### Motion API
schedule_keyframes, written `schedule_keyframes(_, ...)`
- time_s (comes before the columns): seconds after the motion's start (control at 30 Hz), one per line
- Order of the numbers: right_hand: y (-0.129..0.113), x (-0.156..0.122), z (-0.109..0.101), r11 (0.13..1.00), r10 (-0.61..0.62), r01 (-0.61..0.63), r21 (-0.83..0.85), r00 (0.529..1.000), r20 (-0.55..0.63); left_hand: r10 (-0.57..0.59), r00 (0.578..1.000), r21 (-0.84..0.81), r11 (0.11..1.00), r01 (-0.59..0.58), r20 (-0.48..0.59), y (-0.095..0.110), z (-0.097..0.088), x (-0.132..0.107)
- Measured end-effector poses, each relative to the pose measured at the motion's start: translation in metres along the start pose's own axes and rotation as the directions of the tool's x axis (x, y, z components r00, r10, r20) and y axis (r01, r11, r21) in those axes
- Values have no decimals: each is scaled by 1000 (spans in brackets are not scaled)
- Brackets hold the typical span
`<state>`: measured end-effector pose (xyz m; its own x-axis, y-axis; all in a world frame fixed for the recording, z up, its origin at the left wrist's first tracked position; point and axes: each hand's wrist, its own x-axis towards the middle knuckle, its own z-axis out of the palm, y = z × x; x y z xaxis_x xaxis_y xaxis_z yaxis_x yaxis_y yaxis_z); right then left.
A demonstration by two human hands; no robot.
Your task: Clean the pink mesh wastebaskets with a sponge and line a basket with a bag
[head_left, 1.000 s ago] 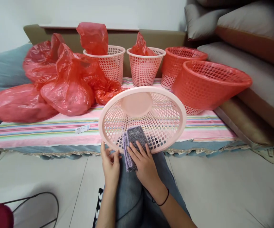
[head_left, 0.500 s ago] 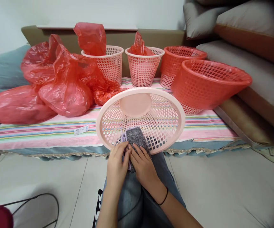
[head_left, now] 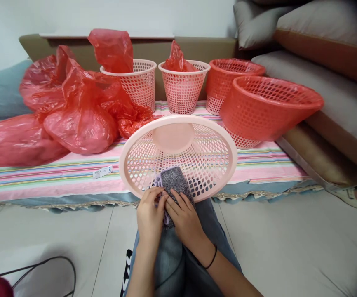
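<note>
A grey folded cleaning cloth with a lilac edge lies over my lap, its far end against the near side of a tilted pink plastic basket. My left hand pinches the cloth's lilac edge between thumb and fingers. Across the top of the cloth, my right hand presses with its fingers close together, their tips near my left thumb. The part of the cloth under my palms is hidden. The basket's open mouth faces me, and its solid round bottom shows at the back.
Behind stand two pink baskets with red bags in them and two red-lined baskets. Red plastic bags are heaped at left. A white label lies on the striped cover. Cushions are stacked at right.
The view has turned slightly, so the surroundings sit a little further left. Both hands keep hold of the cloth in nearly the same pose.
</note>
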<state>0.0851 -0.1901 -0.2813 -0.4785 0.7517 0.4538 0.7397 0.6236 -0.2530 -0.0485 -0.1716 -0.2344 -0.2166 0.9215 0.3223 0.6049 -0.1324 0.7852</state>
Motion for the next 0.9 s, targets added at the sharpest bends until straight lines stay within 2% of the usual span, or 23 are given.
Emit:
schedule_keyframes(0.07,0,1,-2,1000,8,-8,-2,1000,18,19,998,-22,1000,-20,-52,1,-2,-2)
schedule_keyframes(0.17,-1,2,-5,1000,13,-13,0,999,51,113,978,-5,993,-116,-173,6,-14,-3)
schedule_keyframes(0.23,-1,2,-6,1000,12,-13,7,998,61,165,929,58,986,-154,-332,10,-25,0)
schedule_keyframes(0.3,-1,3,-7,1000,13,-14,13,998,65,165,854,87,986,-140,-494,12,-35,6)
schedule_keyframes(0.33,-1,3,-7,1000,13,-14,15,998,65,141,827,66,990,-125,-544,12,-39,10)
schedule_keyframes(0.37,-1,3,-7,1000,15,-16,16,998,66,105,819,20,993,-114,-564,12,-41,14)
schedule_keyframes(0.5,-3,3,-10,998,58,-61,25,994,97,-46,892,-252,965,-78,-450,3,-40,26)
schedule_keyframes(0.57,-2,3,-13,993,105,-110,37,987,118,-98,896,-314,948,-48,-432,-4,-37,26)
schedule_keyframes(0.63,0,5,-16,986,146,-156,60,979,143,-133,893,-324,946,-15,-429,-12,-36,24)
schedule_keyframes(0.73,3,9,-21,971,186,-210,117,965,183,-159,922,-330,943,35,-354,-20,-39,19)
schedule_keyframes(0.9,5,17,-30,903,242,-303,306,945,221,-198,951,-257,957,135,-239,-13,-50,15)
